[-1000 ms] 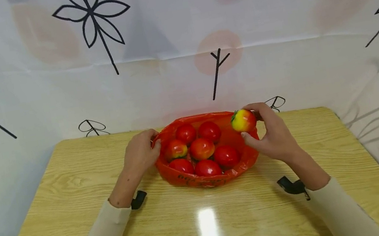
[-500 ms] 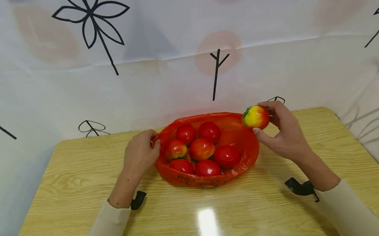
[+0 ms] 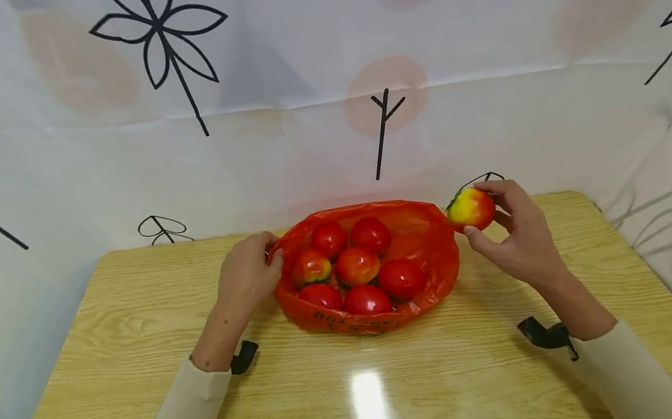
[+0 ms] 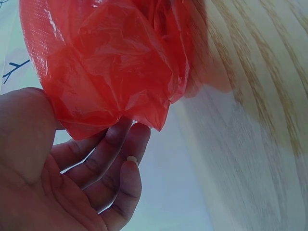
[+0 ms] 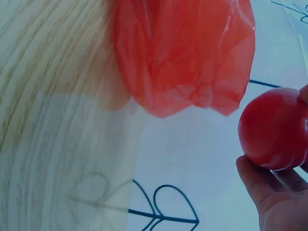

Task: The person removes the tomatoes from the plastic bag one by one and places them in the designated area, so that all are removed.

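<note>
A red plastic bag [image 3: 436, 248] stands with its mouth spread wide near the back of the table, several red tomatoes [image 3: 402, 278] lying inside. My left hand [image 3: 248, 274] pinches the bag's left rim between thumb and fingers; in the left wrist view the bag's edge [image 4: 110, 72] sits against the thumb side of that hand. Just outside the bag's right rim, my right hand [image 3: 517, 238] holds a red and yellow tomato [image 3: 472, 209] with a green top. From the right wrist camera this tomato [image 5: 274, 127] shows its red side, apart from the bag.
The wooden table [image 3: 315, 406] runs up to a white patterned cloth [image 3: 299, 149] behind it. Black straps [image 3: 547, 336] with wrist mounts sit at both sleeve cuffs. Dark writing marks the bag's front.
My right hand has carried the tomato to the right, from over the bag's right side to outside its rim. The left hand and the tomatoes in the bag stay in place.
</note>
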`<state>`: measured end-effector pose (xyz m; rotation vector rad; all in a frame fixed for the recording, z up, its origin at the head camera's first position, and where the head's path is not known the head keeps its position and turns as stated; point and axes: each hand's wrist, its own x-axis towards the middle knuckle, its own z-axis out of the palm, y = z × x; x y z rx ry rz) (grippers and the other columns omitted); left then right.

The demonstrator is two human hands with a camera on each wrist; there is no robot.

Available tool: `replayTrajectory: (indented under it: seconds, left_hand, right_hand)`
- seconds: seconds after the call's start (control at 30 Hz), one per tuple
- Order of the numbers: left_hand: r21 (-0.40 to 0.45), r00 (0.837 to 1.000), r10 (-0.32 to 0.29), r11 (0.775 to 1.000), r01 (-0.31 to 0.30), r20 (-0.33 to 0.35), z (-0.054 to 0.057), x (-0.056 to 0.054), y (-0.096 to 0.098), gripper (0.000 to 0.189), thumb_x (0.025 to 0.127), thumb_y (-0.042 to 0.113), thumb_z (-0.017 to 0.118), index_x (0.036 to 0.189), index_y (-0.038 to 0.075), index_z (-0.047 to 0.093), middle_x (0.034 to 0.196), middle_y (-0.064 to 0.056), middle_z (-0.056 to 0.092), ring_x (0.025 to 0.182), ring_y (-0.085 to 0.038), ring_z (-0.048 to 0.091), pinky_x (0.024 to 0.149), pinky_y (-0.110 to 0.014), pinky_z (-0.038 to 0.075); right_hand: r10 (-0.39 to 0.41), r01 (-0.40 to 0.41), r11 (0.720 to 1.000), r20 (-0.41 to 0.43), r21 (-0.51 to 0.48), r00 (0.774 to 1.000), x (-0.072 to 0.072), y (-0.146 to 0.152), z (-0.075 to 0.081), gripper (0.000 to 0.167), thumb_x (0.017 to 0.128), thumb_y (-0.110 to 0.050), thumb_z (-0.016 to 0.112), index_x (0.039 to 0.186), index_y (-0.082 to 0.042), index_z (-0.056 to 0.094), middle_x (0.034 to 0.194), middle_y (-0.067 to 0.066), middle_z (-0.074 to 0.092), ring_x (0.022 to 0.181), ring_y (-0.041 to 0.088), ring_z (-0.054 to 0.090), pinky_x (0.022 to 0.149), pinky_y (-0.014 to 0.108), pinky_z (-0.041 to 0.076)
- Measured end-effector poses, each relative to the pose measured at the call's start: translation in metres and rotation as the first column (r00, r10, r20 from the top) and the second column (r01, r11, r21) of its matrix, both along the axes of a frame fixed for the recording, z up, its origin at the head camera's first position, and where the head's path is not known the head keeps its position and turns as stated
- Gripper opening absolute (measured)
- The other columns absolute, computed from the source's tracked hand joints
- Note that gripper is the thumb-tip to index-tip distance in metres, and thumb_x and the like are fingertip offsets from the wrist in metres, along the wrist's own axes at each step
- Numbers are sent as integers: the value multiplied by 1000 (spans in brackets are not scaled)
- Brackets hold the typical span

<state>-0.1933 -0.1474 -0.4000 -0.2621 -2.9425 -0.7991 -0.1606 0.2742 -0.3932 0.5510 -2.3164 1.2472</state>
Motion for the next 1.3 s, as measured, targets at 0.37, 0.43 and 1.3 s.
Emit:
replayTrajectory:
  seconds: [0.37, 0.43, 1.3]
  left_hand:
    - [-5, 1000, 2, 1000, -2, 8, 0, 0, 1, 23, 101, 16, 66, 120, 5, 73, 93, -8, 70, 73, -23, 56, 61, -33, 48]
    - [-4, 1000, 1, 1000, -1, 7, 0, 0, 1, 23, 101, 16, 66, 120, 5, 73, 93, -7, 70, 73, -23, 56, 60, -32, 48]
    - [-7, 1000, -10, 1000, 10, -9, 0, 0, 1, 21, 101, 16, 65, 115, 3, 73, 91, -8, 70, 74, -24, 58, 62, -34, 50]
  right_hand:
    - [-40, 40, 999, 31, 15, 999, -2, 10, -3, 76, 77, 14, 81, 145, 2, 50, 140, 15, 55, 122, 4, 53, 97, 7, 45]
    - [-47, 47, 999, 29, 21, 998, -3, 12, -3, 75, 77, 14, 81, 145, 2, 51, 140, 15, 55, 121, 4, 52, 97, 7, 45]
    - [-120, 102, 978, 92, 181, 988, -16, 28, -16, 64, 87, -2, 80, 145, 4, 53, 134, 23, 58, 111, 41, 61, 91, 1, 38]
